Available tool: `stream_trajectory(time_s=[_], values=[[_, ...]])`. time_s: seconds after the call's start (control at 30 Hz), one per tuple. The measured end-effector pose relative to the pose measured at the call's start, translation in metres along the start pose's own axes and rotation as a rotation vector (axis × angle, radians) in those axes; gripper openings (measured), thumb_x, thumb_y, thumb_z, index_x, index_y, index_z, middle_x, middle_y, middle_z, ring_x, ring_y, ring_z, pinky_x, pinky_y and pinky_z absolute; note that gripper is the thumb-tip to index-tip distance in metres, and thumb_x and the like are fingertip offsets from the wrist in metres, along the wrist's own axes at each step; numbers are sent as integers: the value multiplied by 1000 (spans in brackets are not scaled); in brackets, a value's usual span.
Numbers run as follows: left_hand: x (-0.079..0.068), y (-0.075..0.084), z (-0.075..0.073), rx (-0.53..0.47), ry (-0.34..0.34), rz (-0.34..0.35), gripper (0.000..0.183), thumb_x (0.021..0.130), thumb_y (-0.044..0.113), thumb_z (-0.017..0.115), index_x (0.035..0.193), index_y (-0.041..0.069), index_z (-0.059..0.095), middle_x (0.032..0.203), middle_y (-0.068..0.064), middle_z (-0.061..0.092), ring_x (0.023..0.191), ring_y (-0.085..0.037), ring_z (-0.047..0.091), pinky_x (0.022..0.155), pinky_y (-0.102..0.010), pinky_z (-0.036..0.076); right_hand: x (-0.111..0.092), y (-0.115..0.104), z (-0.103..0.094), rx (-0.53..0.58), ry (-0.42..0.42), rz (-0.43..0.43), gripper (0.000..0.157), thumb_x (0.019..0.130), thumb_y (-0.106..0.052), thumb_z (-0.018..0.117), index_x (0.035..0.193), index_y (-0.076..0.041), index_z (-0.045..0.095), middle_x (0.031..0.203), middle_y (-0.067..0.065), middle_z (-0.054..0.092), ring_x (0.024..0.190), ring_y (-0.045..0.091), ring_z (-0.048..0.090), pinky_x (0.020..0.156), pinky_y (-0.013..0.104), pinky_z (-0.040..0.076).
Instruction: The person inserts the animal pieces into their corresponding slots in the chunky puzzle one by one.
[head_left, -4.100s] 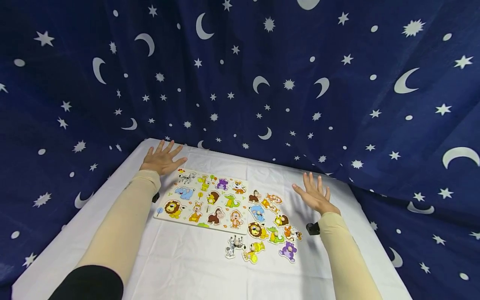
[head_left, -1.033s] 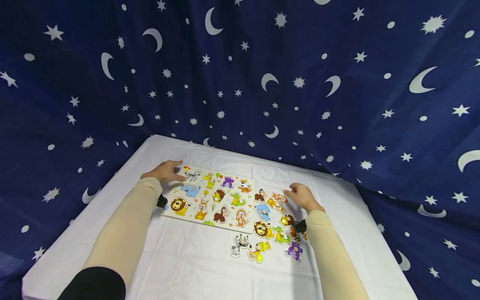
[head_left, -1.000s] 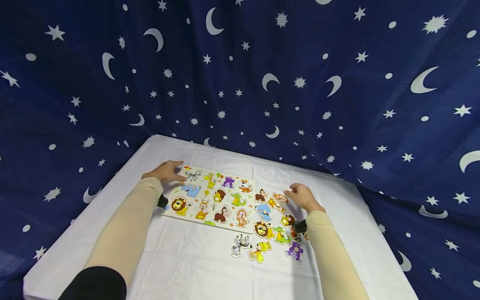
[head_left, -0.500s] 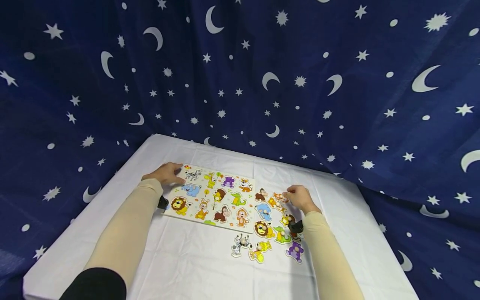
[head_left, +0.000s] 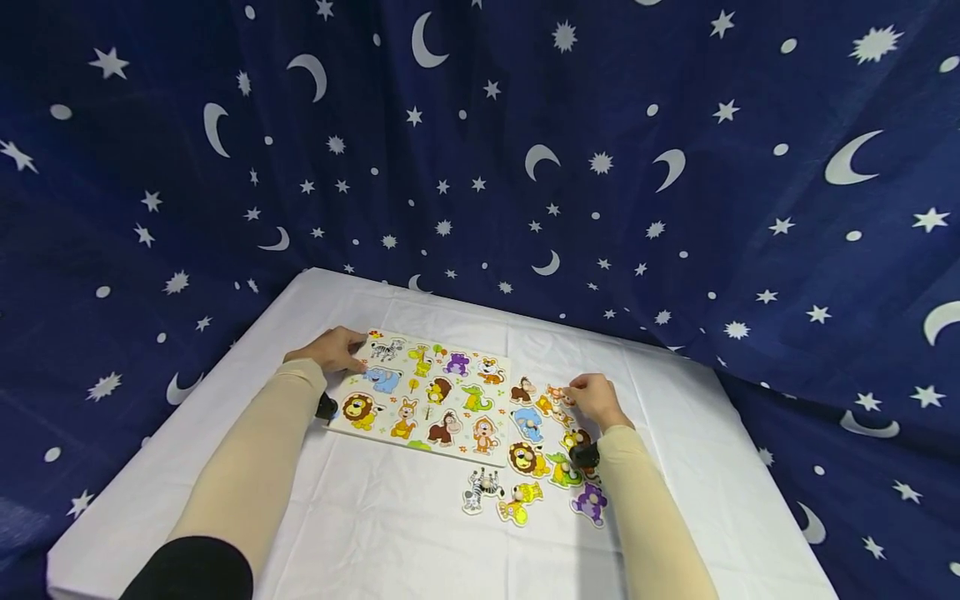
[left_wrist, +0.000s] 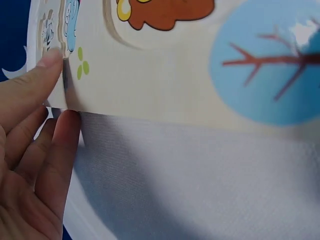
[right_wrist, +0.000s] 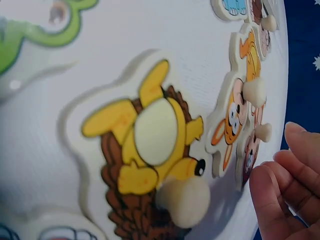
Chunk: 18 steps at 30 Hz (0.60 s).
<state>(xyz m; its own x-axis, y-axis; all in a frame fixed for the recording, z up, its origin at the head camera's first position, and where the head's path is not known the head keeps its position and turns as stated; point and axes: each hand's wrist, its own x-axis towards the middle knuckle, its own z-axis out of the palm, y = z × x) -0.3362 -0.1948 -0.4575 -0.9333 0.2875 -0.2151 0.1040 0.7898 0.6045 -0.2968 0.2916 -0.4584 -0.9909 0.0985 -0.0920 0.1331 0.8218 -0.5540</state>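
Observation:
My left hand holds the left edge of a wooden animal puzzle board. In the left wrist view its thumb lies on the board's face, the other fingers at and under the edge. The right hand reaches over the knobbed pieces right of the board, close to the orange monkey piece. In the right wrist view, thumb and fingers stand apart just beside that monkey piece's knob. Nearer that camera are a kangaroo piece and a hedgehog piece.
Around the right hand lie a gorilla piece, elephant, lion, crocodile and purple hippo. A zebra and giraffe piece lie below the board. A starry dark-blue curtain borders the white-covered table.
Both hands came down from being spread open above the table. The left has closed onto the board's edge; the right has shifted slightly left and nearer, over the monkey piece.

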Motion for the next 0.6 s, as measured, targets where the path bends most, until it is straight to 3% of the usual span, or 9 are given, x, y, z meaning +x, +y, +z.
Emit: stream_trajectory(time_s=[0.2,0.4,0.47,0.6], values=[[-1,1,0,15,-2,-5,69,89,11,75,148,-6,41,148,-27,48,138,-40,47,117,-50,38,-1,1,2,-21,18,3,22,96,-15,66,106,3,73,103,19,73,95,30,64,75,37,54],[1,3,1,35,8,-39,64,87,11,76,144,-3,49,137,-25,60,114,-28,56,109,-47,46,0,2,5,-5,39,16,21,95,-15,67,102,3,75,98,17,74,93,29,64,73,35,53],[1,2,2,35,5,-52,64,88,11,76,144,-3,49,139,-24,58,115,-28,56,110,-47,45,0,1,6,5,43,15,20,94,-16,68,100,2,76,94,15,75,90,27,64,70,32,52],[2,2,2,20,-5,-88,65,89,12,76,145,-2,48,148,-24,50,133,-35,51,115,-49,40,2,1,9,20,45,16,19,94,-16,68,96,1,77,88,13,76,83,24,64,67,30,50]])
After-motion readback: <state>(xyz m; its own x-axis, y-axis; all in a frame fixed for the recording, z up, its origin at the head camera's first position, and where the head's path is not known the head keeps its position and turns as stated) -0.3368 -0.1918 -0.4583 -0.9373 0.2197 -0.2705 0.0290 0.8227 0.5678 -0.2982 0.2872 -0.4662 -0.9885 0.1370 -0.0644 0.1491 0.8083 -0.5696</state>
